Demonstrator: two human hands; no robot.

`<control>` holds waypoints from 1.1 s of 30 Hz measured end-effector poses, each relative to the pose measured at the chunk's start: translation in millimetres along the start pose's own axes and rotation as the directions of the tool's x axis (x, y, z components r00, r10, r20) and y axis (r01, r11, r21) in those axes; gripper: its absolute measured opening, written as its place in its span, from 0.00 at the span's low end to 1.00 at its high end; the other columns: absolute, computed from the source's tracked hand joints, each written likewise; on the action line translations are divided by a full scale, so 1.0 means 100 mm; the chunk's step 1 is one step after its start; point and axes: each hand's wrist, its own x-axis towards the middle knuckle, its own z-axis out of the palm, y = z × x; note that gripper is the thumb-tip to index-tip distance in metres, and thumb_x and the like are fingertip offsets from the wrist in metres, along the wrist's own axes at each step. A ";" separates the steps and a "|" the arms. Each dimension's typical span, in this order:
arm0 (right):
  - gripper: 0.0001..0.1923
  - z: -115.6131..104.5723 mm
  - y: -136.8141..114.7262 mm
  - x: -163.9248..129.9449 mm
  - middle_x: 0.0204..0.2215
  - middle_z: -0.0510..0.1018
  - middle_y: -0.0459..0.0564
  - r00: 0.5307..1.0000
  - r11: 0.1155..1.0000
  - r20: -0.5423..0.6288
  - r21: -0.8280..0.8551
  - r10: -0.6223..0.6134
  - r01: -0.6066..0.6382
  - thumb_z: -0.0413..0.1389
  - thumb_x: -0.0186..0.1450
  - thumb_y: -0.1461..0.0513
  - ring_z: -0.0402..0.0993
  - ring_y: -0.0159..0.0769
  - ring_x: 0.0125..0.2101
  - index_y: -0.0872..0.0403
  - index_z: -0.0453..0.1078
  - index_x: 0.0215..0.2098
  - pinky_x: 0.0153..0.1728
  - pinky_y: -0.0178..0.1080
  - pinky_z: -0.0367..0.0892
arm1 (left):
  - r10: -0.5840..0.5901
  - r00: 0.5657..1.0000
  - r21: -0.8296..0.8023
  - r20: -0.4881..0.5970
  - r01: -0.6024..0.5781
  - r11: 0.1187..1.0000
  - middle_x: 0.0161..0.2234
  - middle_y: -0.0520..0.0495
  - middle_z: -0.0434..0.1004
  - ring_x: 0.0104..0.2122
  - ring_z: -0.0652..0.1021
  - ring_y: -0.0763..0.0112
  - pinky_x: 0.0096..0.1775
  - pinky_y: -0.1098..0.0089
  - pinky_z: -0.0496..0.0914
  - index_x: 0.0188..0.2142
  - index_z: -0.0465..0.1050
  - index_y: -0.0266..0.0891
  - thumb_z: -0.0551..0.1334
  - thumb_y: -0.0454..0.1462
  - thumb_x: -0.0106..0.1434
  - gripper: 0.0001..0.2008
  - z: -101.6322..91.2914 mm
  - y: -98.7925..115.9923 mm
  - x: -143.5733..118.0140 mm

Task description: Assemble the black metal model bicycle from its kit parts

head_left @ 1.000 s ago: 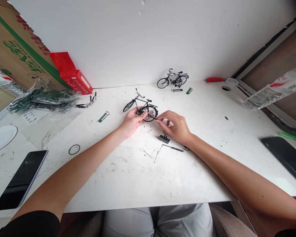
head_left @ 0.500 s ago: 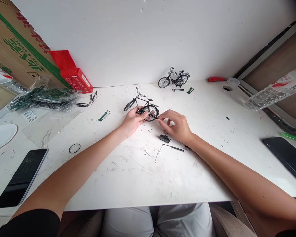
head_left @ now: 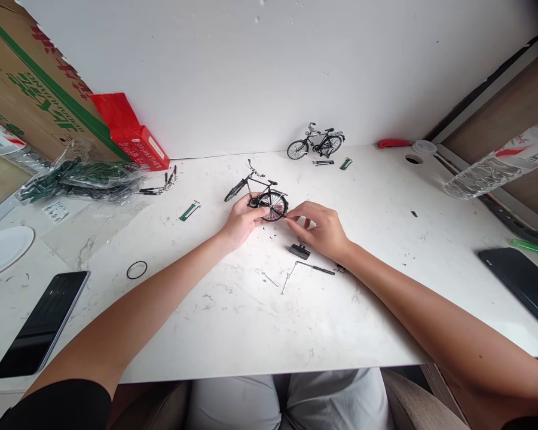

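Note:
A black model bicycle (head_left: 265,190) is tilted above the table, its handlebars up and to the left. My left hand (head_left: 241,224) is closed around its lower middle, the thumb against the rear wheel. At the back edge of that wheel, my right hand (head_left: 316,226) pinches with thumb and forefinger; whatever lies between the fingertips is too small to make out. Below the right hand lies a small black part (head_left: 299,251). Nearer to me are a thin rod with a dark handle (head_left: 316,267) and a small silver pin (head_left: 269,279).
Another model bicycle (head_left: 319,143) stands by the wall. Green-and-silver parts (head_left: 189,211) lie left of centre. A black ring (head_left: 137,270) and a phone (head_left: 40,325) are at left, near plastic bags (head_left: 89,176) and a red box (head_left: 146,146). A bottle (head_left: 497,164) lies at right.
Both hands stay at the bicycle's rear wheel with almost no movement. The whole view has shifted very slightly.

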 end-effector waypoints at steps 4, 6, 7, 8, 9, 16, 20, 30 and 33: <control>0.08 0.00 0.00 0.00 0.37 0.86 0.51 1.000 1.000 0.004 0.008 0.010 -0.010 0.61 0.77 0.58 0.81 0.37 0.34 0.50 0.82 0.43 0.28 0.40 0.76 | 0.005 1.000 0.033 -0.002 -0.005 0.999 0.43 0.42 0.89 0.44 0.88 0.59 0.57 0.48 0.78 0.50 0.70 0.40 0.81 0.39 0.56 0.29 0.03 -0.01 -0.02; 0.08 -0.01 -0.01 0.00 0.37 0.86 0.51 1.000 1.000 0.014 0.008 0.022 -0.022 0.61 0.77 0.57 0.81 0.37 0.34 0.49 0.82 0.43 0.29 0.41 0.77 | 0.005 1.000 0.041 -0.002 -0.005 0.999 0.43 0.41 0.89 0.44 0.88 0.59 0.57 0.49 0.78 0.50 0.69 0.40 0.82 0.40 0.56 0.30 0.04 -0.01 -0.02; 0.09 -0.01 -0.01 0.00 0.37 0.86 0.51 0.999 1.000 0.020 0.007 0.026 -0.026 0.60 0.77 0.57 0.81 0.38 0.35 0.49 0.82 0.43 0.29 0.41 0.77 | 0.005 1.000 0.045 -0.002 -0.005 0.999 0.43 0.41 0.89 0.45 0.88 0.59 0.57 0.49 0.78 0.51 0.69 0.40 0.82 0.40 0.56 0.30 0.04 -0.02 -0.02; 0.09 -0.01 -0.01 0.00 0.37 0.86 0.51 0.999 1.000 0.024 0.007 0.028 -0.028 0.60 0.77 0.57 0.82 0.38 0.35 0.49 0.82 0.43 0.29 0.41 0.76 | 0.005 1.000 0.049 -0.002 -0.005 0.999 0.43 0.42 0.89 0.45 0.88 0.60 0.58 0.49 0.78 0.51 0.69 0.40 0.82 0.40 0.56 0.30 0.04 -0.02 -0.02; 0.09 -0.01 -0.01 0.00 0.37 0.86 0.50 0.999 1.000 0.027 0.007 0.026 -0.026 0.60 0.77 0.57 0.82 0.38 0.35 0.49 0.82 0.43 0.29 0.41 0.76 | 0.007 1.000 0.052 -0.002 -0.007 0.999 0.43 0.42 0.89 0.45 0.88 0.60 0.58 0.49 0.78 0.51 0.69 0.40 0.82 0.40 0.56 0.30 0.04 -0.02 -0.02; 0.09 -0.01 0.02 0.00 0.36 0.85 0.51 0.999 1.000 0.052 0.002 0.012 -0.012 0.60 0.77 0.57 0.82 0.38 0.36 0.50 0.82 0.43 0.29 0.40 0.76 | 0.006 1.000 0.077 0.006 -0.006 0.997 0.42 0.44 0.89 0.43 0.87 0.62 0.61 0.49 0.75 0.52 0.69 0.41 0.83 0.40 0.54 0.32 0.01 -0.02 -0.02; 0.09 -0.01 0.02 -0.01 0.36 0.85 0.50 0.998 1.000 0.056 -0.014 0.021 -0.020 0.60 0.77 0.57 0.81 0.38 0.36 0.50 0.81 0.43 0.29 0.40 0.76 | 0.015 1.000 0.084 -0.005 -0.015 0.996 0.41 0.44 0.88 0.44 0.87 0.61 0.59 0.50 0.76 0.53 0.69 0.42 0.83 0.40 0.55 0.32 0.02 -0.03 -0.02; 0.10 -0.01 0.03 -0.02 0.36 0.86 0.51 0.996 0.998 0.060 -0.026 0.064 -0.062 0.59 0.76 0.55 0.82 0.39 0.35 0.50 0.80 0.42 0.30 0.41 0.75 | 0.060 0.998 0.106 0.005 -0.060 0.993 0.40 0.47 0.87 0.41 0.86 0.64 0.59 0.50 0.78 0.56 0.67 0.43 0.82 0.41 0.56 0.34 0.04 -0.04 -0.04; 0.10 -0.01 0.03 -0.02 0.36 0.86 0.51 0.994 0.997 0.079 -0.030 0.074 -0.071 0.59 0.77 0.55 0.81 0.38 0.35 0.50 0.80 0.42 0.30 0.41 0.75 | 0.064 0.998 0.113 0.001 -0.064 0.992 0.40 0.46 0.88 0.41 0.86 0.64 0.58 0.52 0.78 0.56 0.68 0.42 0.82 0.42 0.56 0.34 0.02 -0.06 -0.03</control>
